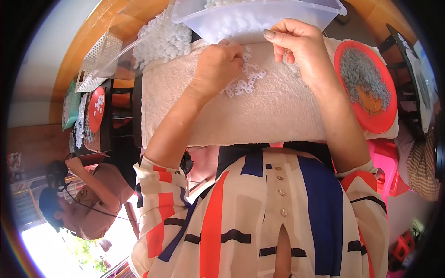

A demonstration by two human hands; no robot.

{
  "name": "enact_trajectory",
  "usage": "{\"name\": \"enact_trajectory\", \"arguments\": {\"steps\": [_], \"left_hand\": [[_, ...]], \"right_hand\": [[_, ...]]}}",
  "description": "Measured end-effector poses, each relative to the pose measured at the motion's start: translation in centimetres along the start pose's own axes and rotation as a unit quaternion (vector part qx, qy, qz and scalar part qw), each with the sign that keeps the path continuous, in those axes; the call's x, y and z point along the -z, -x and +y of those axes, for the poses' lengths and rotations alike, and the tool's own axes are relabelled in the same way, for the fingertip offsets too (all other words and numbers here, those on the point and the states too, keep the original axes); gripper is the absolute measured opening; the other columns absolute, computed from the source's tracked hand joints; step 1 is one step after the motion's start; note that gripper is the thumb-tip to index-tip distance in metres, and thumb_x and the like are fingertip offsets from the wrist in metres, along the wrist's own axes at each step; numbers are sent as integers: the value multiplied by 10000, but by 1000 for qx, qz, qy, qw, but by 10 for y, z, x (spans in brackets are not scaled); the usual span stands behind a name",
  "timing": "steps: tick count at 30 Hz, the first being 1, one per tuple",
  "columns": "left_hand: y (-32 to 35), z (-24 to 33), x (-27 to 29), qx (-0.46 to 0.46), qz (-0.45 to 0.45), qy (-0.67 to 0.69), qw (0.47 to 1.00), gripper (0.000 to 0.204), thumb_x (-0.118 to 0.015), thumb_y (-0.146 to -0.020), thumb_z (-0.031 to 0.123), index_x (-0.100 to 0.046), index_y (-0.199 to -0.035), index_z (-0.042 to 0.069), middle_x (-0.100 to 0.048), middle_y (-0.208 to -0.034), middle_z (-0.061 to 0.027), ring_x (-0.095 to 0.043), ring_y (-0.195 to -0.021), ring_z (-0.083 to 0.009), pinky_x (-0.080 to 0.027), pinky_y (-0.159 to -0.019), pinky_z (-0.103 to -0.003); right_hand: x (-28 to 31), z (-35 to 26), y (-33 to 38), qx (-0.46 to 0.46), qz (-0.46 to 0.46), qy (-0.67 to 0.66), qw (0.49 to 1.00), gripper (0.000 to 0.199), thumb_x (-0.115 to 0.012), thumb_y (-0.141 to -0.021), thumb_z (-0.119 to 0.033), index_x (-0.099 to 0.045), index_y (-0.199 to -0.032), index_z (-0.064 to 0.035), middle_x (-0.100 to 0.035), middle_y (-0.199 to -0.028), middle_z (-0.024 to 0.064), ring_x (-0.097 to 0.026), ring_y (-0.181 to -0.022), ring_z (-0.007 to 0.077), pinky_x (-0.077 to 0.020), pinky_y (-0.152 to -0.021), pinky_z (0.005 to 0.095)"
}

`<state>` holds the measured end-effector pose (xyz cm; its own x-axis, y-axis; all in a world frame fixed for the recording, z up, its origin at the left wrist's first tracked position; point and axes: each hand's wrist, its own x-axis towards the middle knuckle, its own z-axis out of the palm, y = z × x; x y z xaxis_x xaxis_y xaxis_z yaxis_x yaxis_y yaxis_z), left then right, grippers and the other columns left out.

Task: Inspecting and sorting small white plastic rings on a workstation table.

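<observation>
Small white plastic pieces with holes point(242, 86) lie in a loose pile on a beige towel point(185, 123) spread over the table. My left hand point(217, 67) is closed at the left edge of this pile, its fingertips turned away from view. Whatever it grips is hidden. Raised to the right of the pile, my right hand point(299, 44) has thumb and forefinger pinched together, with the other fingers curled. Anything between those fingertips is too small to make out. Just beyond both hands stands a translucent plastic bin point(259, 21) with white pieces in it.
At the right, a red plate point(395, 92) holds many thin grey pieces. A clear container point(111, 55) of whitish pieces stands at the far left, beside a white perforated basket point(90, 69). Another red plate point(96, 111) sits farther left. A person point(99, 194) is at lower left.
</observation>
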<state>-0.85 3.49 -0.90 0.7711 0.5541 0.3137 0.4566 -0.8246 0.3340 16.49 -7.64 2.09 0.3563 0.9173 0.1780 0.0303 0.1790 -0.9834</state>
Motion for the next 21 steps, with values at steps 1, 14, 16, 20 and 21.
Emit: {"name": "enact_trajectory", "arguments": {"steps": [1,14,16,20,21], "left_hand": [[2,4,6,22,-42,64,997,110,-652,-762,116,-646,-843,42,-629,-846,-116,-631,-787,-318,-524,-662,-410],[-6,24,-9,-88,-47,-16,995,112,-658,-740,105,-600,-764,12,-622,-847,-141,-635,-779,-344,-524,-683,-431],[-1,26,-9,-83,-22,-12,996,99,-656,-735,86,-597,-768,15,-625,-845,-137,-633,-763,-346,-523,-677,-426],[2,35,-7,-69,-30,42,996,71,-642,-729,42,-584,-762,17,-612,-836,-124,-626,-756,-340,-521,-676,-418],[2,40,-7,-83,-34,101,991,61,-633,-724,22,-583,-760,23,-603,-833,-117,-619,-767,-331,-521,-680,-415]], "right_hand": [[0,0,0,-2,1,3,1000,151,-662,-860,-172,-651,-797,-36,-529,-589,-28,-500,-517,58,-293,-468,198],[24,0,-10,13,-21,191,981,139,-678,-843,-140,-625,-787,-25,-500,-612,-44,-450,-566,43,-351,-498,207],[24,2,-10,30,-9,224,974,148,-684,-841,-138,-620,-782,-18,-496,-612,-42,-443,-566,43,-363,-506,206],[22,2,-10,78,26,274,958,171,-694,-839,-147,-613,-768,-15,-497,-608,-38,-439,-562,40,-358,-500,211],[22,3,-10,89,38,270,958,177,-698,-837,-148,-610,-763,-14,-495,-606,-37,-436,-559,39,-358,-497,215]]}}
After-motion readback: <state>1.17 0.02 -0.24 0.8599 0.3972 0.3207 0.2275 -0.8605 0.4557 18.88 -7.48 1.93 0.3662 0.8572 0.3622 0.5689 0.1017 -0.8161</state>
